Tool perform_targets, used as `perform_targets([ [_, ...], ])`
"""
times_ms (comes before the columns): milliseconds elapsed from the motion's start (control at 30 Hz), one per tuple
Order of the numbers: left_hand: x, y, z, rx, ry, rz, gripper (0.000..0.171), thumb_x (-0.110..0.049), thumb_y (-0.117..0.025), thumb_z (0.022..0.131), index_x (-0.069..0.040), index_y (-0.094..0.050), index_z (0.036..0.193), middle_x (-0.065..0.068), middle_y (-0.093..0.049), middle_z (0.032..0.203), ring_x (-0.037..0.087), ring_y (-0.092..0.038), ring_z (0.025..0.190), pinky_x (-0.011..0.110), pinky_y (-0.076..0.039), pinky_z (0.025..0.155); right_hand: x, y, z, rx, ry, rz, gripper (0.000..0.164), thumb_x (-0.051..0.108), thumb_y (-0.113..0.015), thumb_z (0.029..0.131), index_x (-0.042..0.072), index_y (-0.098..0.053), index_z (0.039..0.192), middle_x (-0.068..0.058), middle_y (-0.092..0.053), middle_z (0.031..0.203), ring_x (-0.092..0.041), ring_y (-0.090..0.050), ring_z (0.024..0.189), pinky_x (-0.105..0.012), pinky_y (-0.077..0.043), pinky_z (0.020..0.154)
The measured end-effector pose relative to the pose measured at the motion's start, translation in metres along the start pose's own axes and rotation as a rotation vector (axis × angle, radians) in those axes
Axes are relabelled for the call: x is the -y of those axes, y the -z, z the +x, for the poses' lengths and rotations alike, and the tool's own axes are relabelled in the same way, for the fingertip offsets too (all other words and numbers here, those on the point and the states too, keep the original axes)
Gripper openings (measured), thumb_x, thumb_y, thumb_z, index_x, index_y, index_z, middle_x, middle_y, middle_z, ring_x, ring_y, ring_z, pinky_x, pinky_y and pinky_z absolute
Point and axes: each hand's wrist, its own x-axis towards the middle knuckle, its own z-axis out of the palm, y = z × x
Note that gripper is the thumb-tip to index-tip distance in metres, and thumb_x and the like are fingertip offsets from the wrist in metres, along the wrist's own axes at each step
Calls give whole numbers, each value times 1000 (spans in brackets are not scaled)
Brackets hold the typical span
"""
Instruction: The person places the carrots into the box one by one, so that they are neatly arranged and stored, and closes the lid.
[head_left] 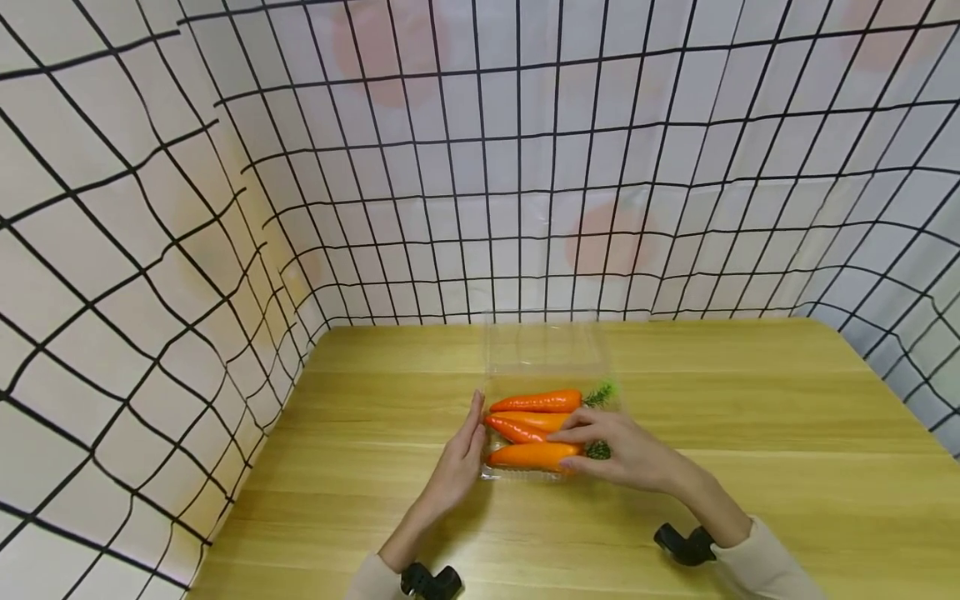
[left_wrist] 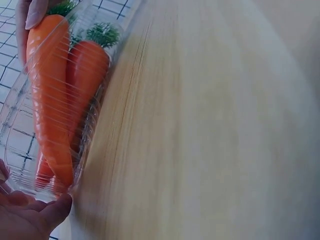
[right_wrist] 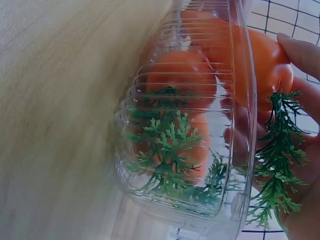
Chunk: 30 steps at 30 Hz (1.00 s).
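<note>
A clear plastic clamshell box (right_wrist: 239, 190) stands on the table with its transparent lid (head_left: 543, 343) folded back. Several orange toy carrots (head_left: 536, 402) with green leafy tops lie in it, tips to the left. My right hand (head_left: 626, 450) pinches the leaf end of the nearest carrot (head_left: 528, 456) between thumb and fingers; this carrot (left_wrist: 47, 85) sits high, above the others. In the right wrist view its leaves (right_wrist: 280, 160) hang outside the box rim. My left hand (head_left: 459, 458) rests its extended fingers along the box's left end.
A wooden table (head_left: 360, 433) lies under everything. White walls covered by a black wire grid (head_left: 517, 167) close off the back and both sides. Black wrist cameras (head_left: 686, 546) sit on both forearms.
</note>
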Motion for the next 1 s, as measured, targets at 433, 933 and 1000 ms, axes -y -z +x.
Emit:
perform_targets([
  [433,2,1,1,3,34,4,57,-11,-33,114,-8,-12,167,13,-20,172,34,-27,157,51,-22,128,-8,19,3,-127,-75,69,28,21,-69,100,12,-75,126,-1,-68,123,-18,-63,111,-44,-60,89],
  [933,-4,29,24,-38,102,-27,57,-32,-30,115,-13,-15,167,11,-17,173,37,-26,157,53,-19,130,-72,59,9,-192,-399,213,63,38,-44,112,6,-28,163,-26,-24,169,-53,-20,155,-78,-22,118],
  [1000,-1,39,36,-39,124,-99,57,-34,-27,116,-10,-15,167,12,-13,174,37,-21,159,53,-18,131,-80,58,12,-188,-420,266,65,41,-37,113,4,-22,165,-27,-18,170,-52,-14,156,-76,-16,122],
])
